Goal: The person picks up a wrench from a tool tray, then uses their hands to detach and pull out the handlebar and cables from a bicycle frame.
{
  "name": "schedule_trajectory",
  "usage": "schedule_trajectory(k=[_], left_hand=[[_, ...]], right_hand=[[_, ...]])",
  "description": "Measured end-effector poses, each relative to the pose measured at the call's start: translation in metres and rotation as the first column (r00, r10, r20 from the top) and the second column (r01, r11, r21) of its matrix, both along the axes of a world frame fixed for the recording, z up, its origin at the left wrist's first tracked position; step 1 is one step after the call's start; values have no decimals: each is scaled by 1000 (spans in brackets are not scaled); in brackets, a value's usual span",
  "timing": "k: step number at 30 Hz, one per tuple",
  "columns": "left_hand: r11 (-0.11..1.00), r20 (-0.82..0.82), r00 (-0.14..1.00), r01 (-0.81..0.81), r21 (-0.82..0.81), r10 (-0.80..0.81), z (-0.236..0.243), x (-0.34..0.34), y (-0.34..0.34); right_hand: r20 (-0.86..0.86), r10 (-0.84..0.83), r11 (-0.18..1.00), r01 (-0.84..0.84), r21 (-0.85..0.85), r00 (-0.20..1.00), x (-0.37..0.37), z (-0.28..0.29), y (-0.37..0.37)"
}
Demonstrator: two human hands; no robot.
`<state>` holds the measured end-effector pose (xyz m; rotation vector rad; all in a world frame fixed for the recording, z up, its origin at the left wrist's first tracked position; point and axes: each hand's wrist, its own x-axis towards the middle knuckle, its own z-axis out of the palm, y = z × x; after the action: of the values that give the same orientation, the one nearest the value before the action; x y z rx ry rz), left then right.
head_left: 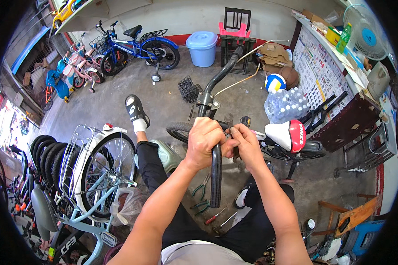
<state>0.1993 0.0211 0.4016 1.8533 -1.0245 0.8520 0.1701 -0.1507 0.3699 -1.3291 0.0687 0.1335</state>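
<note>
A black bicycle handlebar (216, 176) runs from far to near through the middle, with its stem clamp (205, 100) just beyond my hands. My left hand (203, 143) is closed round the bar, knuckles up. Right beside it, my right hand (247, 143) has its thumb and fingers pinched together against my left thumb. What it pinches is mostly hidden; a dull metal piece (228, 118) shows just beyond the fingers. The bar belongs to a small bicycle with a white and red saddle (292, 135), standing to the right.
Pliers (201, 187), a red-handled screwdriver (214, 216) and other tools lie on the floor between my legs. A light-blue bicycle (106, 190) stands close on the left. Bottled water (287, 106) and a cabinet (340, 115) are on the right; a blue bin (202, 48) stands at the back.
</note>
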Motion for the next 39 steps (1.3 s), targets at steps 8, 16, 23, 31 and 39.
schedule_trajectory(k=[8, 16, 23, 31, 39], left_hand=[[999, 51, 999, -6, -43, 8, -6, -29, 16], [998, 9, 1000, 13, -65, -13, -8, -42, 23], [997, 16, 1000, 23, -75, -22, -11, -45, 27], [996, 39, 998, 54, -68, -51, -9, -46, 32], [992, -12, 995, 104, 67, -103, -11, -61, 51]], right_hand=[[121, 53, 981, -28, -194, 991, 4, 15, 18], [-135, 78, 976, -104, -189, 988, 4, 28, 36], [-202, 105, 985, -130, -110, 974, 5, 22, 42], [-309, 28, 995, 4, 100, 951, -20, 37, 65], [-470, 427, 633, -627, -455, 772, 46, 67, -18]])
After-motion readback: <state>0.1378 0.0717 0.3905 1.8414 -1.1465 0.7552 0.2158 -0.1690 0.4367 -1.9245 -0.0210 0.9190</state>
